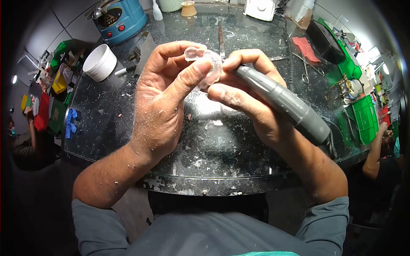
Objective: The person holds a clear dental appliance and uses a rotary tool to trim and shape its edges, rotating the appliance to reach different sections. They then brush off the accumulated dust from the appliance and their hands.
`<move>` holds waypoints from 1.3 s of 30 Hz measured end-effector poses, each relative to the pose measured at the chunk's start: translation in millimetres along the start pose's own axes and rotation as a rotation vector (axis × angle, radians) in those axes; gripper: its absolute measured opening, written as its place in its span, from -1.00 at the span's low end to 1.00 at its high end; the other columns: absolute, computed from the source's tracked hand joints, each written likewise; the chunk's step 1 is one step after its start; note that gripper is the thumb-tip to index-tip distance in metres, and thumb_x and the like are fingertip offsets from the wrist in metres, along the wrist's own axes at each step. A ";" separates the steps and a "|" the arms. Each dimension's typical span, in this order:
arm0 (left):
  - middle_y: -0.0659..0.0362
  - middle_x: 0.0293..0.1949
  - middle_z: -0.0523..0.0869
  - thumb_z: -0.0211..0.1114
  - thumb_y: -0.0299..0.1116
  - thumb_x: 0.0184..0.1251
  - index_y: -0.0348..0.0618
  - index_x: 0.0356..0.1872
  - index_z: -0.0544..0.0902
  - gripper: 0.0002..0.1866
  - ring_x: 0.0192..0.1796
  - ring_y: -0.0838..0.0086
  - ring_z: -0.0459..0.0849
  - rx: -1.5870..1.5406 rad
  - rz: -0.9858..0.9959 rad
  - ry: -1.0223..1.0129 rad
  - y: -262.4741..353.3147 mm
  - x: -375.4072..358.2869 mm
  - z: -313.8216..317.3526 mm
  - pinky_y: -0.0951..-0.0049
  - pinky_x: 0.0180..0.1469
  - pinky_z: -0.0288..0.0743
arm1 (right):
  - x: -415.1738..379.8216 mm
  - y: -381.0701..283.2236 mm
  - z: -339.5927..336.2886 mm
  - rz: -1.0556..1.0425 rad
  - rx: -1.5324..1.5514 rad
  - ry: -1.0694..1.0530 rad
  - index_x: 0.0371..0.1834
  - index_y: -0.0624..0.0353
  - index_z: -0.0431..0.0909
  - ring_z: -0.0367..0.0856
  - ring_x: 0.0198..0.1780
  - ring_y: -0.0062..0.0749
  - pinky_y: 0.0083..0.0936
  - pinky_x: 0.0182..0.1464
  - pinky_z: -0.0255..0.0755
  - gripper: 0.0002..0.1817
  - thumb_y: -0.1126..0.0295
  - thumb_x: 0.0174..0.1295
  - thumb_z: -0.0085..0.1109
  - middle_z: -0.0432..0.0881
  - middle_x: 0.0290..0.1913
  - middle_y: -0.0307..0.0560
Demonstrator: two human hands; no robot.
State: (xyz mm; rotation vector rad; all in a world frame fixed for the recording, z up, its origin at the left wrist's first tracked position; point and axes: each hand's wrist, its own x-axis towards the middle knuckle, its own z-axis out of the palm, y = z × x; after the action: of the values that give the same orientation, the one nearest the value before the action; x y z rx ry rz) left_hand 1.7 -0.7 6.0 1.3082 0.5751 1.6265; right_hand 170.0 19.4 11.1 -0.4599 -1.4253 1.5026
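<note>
A clear, curved dental splint [212, 73] is pinched between the thumb and fingers of my left hand [162, 91], above the middle of the bench. My right hand [256, 109] grips a dark grey rotary handpiece [282, 99], its cable end sloping down toward my right forearm. The front of the tool points at the splint, and my right fingertips are right at the splint's edge. Its working tip is hidden behind fingers. White shavings dust both hands and my left forearm.
The black bench [205, 160] carries scattered white debris. Around it are a blue machine [121, 21], a white tub [99, 63], a marker [124, 71], a knife [221, 40], scissors [305, 72], a red sheet [306, 49] and a green bin [365, 119]. Other people sit at both sides.
</note>
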 end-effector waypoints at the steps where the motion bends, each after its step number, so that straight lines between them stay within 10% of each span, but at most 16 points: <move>1: 0.11 -0.06 0.65 0.27 -0.50 0.34 -0.19 0.00 0.50 -0.75 0.01 0.53 0.61 0.001 -0.014 0.026 0.2 -0.2 2.6 0.50 0.11 0.49 | 0.7 0.4 -2.2 -0.022 -0.015 0.014 0.00 0.19 0.37 0.63 -0.09 -0.44 -0.50 0.05 0.49 -0.65 0.59 0.18 0.24 0.61 -0.16 -0.07; 39: 0.07 -0.25 0.72 0.16 -0.25 0.43 -0.34 -0.04 0.58 -0.68 -0.13 0.43 0.70 0.136 -0.365 -0.113 8.4 7.3 -12.1 0.41 0.05 0.52 | 11.6 -1.7 -25.3 -0.322 -0.411 0.003 -0.03 0.25 0.40 0.64 -0.18 -0.49 -0.57 -0.09 0.50 -0.74 0.57 0.24 0.18 0.63 -0.25 -0.04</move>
State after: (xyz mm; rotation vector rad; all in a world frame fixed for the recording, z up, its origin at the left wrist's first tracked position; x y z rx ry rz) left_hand -12.6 4.2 12.5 1.2957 0.8140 1.2246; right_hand 185.8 42.3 10.4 -0.4526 -1.7202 0.9540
